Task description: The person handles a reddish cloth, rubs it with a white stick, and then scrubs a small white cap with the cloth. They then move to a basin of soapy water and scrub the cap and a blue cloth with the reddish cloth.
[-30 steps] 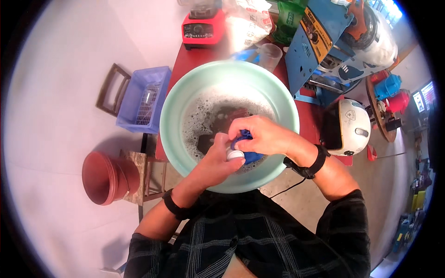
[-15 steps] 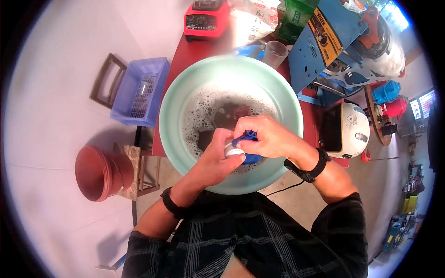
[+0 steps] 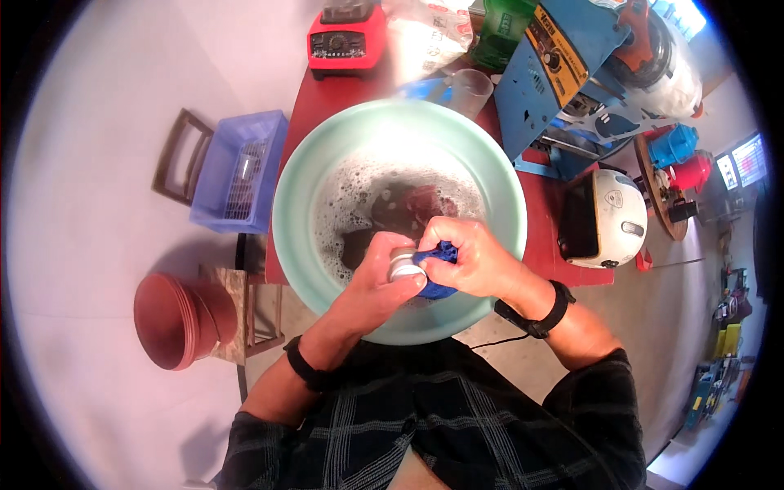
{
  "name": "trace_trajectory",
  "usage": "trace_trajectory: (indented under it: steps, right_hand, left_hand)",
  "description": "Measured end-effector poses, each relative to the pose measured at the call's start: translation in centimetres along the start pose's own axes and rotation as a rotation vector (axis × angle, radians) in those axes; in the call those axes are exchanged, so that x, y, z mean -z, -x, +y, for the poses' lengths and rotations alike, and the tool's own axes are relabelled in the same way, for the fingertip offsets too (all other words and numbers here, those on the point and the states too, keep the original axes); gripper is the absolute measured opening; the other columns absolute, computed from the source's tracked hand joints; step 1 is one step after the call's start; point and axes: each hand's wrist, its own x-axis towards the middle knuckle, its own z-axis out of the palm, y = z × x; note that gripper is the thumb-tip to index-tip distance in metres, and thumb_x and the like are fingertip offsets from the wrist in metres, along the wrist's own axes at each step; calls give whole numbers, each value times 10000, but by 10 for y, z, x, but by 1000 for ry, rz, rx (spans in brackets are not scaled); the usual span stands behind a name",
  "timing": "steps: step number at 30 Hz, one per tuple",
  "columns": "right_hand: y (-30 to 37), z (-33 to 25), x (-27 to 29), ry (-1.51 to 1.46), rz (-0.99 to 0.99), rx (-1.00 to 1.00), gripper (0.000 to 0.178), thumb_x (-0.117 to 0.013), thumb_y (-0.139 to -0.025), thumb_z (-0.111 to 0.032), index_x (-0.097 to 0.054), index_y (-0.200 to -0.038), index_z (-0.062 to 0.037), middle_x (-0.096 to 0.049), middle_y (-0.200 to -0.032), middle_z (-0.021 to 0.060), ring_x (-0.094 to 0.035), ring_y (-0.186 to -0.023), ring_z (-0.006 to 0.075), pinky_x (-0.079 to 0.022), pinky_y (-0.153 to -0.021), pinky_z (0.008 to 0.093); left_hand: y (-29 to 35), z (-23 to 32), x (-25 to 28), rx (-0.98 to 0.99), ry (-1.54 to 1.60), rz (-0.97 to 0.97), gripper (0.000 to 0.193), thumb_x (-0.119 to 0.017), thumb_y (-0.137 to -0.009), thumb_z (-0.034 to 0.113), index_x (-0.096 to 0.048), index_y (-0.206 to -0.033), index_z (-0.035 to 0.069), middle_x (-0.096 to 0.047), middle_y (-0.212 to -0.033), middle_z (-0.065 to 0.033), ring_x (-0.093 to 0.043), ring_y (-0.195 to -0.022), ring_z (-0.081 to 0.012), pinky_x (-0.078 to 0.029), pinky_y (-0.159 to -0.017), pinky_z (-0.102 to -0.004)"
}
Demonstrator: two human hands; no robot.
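Over a pale green basin [image 3: 294, 212] of foamy grey water [image 3: 392, 206], both my hands meet near its front side. My left hand [image 3: 367, 282] is closed round a small round white and silvery piece [image 3: 403, 263] with a rim; its exact kind is hard to tell. Bunched dark blue cloth [image 3: 439, 289] is pinched in my right hand [image 3: 474, 257] and presses against the side of that piece. Part of the cloth hangs below the fingers. A reddish shape [image 3: 422, 201] shows dimly in the water beyond my hands.
The basin stands on a red table [image 3: 545, 237]. Behind it are a red blender base [image 3: 347, 41], a clear cup [image 3: 469, 92] and a blue machine [image 3: 535, 90]. A white helmet [image 3: 616, 216] sits right. Leftward are a purple crate [image 3: 208, 196] and a brown bucket [image 3: 163, 318].
The view has shifted slightly. My right hand has turned a little at the round piece, and more of its silvery side shows. Both holds stay the same.
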Motion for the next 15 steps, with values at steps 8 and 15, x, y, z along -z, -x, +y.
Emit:
trace_trajectory:
  steps: [8, 15]
  right_hand:
    - [15, -14, -12, 13, 161, -127, 109, -670, -799, -51, -582, -863, -40, -625, -772, 58, -596, -712, 145, -488, -660, 294]
    - [26, -10, -49, -23, 287, -2, 98, -670, -814, -10, -591, -867, -32, -619, -791, 51, -585, -740, 112, -484, -664, 279]
  left_hand:
    - [2, 5, 1, 43, 149, -5, 462, -661, -880, 166, -408, -1256, 79, -513, -1055, -33, -501, -919, -87, -442, -745, -231]
    - [-3, 24, 4, -130, 271, -5, 495, -626, -872, 243, -370, -1262, 79, -569, -1033, -78, -503, -822, -102, -431, -633, -230]
